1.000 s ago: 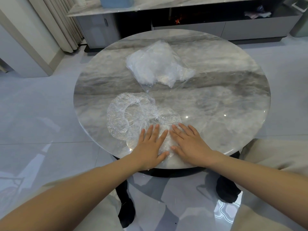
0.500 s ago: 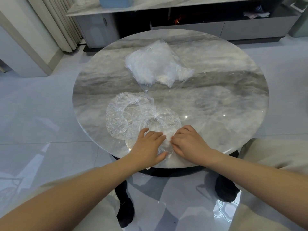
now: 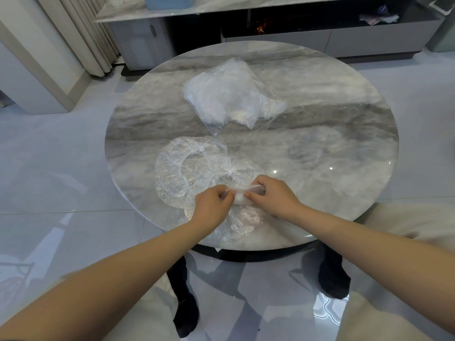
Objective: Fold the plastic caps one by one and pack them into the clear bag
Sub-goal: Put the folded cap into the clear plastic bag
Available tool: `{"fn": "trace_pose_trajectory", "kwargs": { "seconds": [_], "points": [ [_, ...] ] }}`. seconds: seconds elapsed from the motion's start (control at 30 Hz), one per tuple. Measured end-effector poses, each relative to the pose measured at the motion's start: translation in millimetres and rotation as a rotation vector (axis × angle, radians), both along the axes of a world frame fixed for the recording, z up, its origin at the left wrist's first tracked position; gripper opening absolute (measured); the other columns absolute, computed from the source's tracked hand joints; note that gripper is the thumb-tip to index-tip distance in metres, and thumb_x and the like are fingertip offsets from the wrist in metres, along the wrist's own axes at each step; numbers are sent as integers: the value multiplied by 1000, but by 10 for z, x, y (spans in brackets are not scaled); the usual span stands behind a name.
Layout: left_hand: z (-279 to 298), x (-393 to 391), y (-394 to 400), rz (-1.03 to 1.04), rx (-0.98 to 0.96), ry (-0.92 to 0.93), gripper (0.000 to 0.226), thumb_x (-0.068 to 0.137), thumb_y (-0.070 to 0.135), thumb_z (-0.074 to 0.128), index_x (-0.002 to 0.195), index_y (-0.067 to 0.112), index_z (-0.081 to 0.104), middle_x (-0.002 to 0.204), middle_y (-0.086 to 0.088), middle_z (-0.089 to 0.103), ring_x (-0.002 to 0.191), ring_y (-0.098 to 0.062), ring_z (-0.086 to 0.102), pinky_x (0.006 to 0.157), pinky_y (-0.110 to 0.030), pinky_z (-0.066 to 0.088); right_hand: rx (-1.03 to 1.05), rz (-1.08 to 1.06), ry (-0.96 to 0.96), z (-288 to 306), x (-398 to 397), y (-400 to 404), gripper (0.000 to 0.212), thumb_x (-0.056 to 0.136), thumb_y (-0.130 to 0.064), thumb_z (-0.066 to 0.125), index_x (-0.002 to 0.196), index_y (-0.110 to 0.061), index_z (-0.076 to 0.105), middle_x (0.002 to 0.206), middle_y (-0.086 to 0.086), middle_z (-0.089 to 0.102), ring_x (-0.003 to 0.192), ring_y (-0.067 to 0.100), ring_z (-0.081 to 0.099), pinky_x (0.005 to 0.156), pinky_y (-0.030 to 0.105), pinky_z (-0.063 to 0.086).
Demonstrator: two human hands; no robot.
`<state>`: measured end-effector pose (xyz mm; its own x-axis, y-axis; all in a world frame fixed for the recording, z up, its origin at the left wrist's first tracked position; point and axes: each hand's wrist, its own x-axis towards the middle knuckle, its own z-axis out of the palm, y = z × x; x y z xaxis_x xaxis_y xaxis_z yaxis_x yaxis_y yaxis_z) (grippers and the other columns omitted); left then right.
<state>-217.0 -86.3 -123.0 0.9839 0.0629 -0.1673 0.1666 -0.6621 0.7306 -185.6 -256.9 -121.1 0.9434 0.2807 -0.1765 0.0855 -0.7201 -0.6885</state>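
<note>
Here, seen from a head-worn camera looking down, two bare forearms reach onto a round grey marble-patterned table (image 3: 320, 148). The left hand (image 3: 213, 205) and the right hand (image 3: 272, 196) meet near the table's near edge, both with fingers curled, each pinching part of a thin, crinkled, see-through plastic cap (image 3: 242, 217). The piece between the hands is bunched into a small roll, while the rest of that cap spreads flat on the table below the hands, toward the person. Just to the left lies a second transparent crinkled plastic cap (image 3: 172, 178), opened out flat into a ring shape with a gathered edge; its right side overlaps the cap being handled. Farther back, around the middle of the table, rests a clear plastic bag (image 3: 229, 94) stuffed with whitish folded plastic, well apart from the hands. Beyond the table stands a low grey cabinet with a marble-look top (image 3: 278, 43), and pale pleated curtains (image 3: 83, 33) hang at the upper left. The floor is glossy light tile (image 3: 49, 168).
</note>
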Motion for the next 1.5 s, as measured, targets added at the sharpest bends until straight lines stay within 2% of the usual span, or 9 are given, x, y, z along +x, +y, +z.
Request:
{"fn": "trace_pose_trajectory", "kwargs": {
  "seconds": [0.17, 0.4, 0.6, 0.73, 0.97, 1.1, 1.27, 1.37, 1.5],
  "points": [
    [-78, 69, 31, 33, 80, -68, 7, 91, 19, 58, 93, 13, 56, 78, 3, 52, 73, -14, 52, 74, -29, 44, -107, -55, 12, -3, 58, 51, 26, 87, -39, 62, 88, -17, 50, 70, -10, 49, 71, 14, 50, 56, 25, 34],
    [-155, 154, 100, 3, 168, -67, 21, 87, 21, 63, 105, 11, 58, 102, -1, 45, 93, -19, 53, 89, -36, 47, -270, -27, -67, -6, 49, 134, 35, 89, -42, 59, 111, -16, 50, 86, -5, 54, 78, 16, 52, 63, 29, 36],
    [0, 204, 45, 30, 56, -85, 6, 86, 16, 61, 87, 19, 57, 95, 3, 53, 88, -13, 53, 83, -27, 45, -204, 35, -170, 31, 109, 125, 47, 81, -24, 62, 126, -22, 50, 121, -2, 51, 113, 19, 44, 90, 28, 35],
    [225, 263, -17, 26, -209, -7, 7, 88, 13, 58, 86, 20, 56, 80, 5, 58, 69, -6, 54, 54, -7, 41, -9, 123, -20, 220, 190, 184, 44, 83, -26, 59, 127, -27, 55, 125, -8, 54, 122, 13, 39, 102, 28, 28],
    [430, 430, -160, 89, -339, 14, 13, 93, 23, 55, 105, 18, 58, 83, 1, 58, 68, -10, 52, 61, -19, 41, 226, -61, 165, 452, 320, 119, 24, 90, -25, 59, 90, -2, 63, 73, 0, 53, 66, 13, 48, 61, 26, 35],
    [493, 552, -220, 237, -408, 18, 19, 94, 26, 54, 109, 15, 56, 104, 1, 59, 91, -12, 56, 72, -19, 43, 283, -209, 140, 528, 444, 125, 24, 88, -24, 61, 92, 0, 62, 79, 0, 53, 71, 12, 49, 61, 23, 36],
    [673, 713, -255, 272, -24, -286, 22, 91, 37, 56, 102, 18, 55, 104, 6, 48, 101, -11, 46, 90, -29, 37, 305, -406, -2, 682, 648, 149, 21, 90, -27, 59, 106, -13, 59, 95, -8, 53, 90, 12, 53, 73, 22, 39],
    [790, 778, -311, 232, -228, -128, 22, 92, 40, 56, 90, 19, 53, 88, 5, 57, 83, -12, 56, 68, -24, 44, 374, -471, -41, 711, 745, 173, 13, 89, -25, 60, 85, -14, 54, 75, -8, 51, 72, 12, 50, 59, 22, 37],
    [761, 879, -310, 253, -506, 91, 28, 91, 35, 60, 97, 8, 64, 100, -6, 68, 89, -21, 68, 78, -32, 56, 478, -495, 57, 727, 823, 242, 24, 88, -22, 62, 70, -13, 49, 66, -2, 47, 59, 12, 44, 57, 24, 36]
  ]
}}
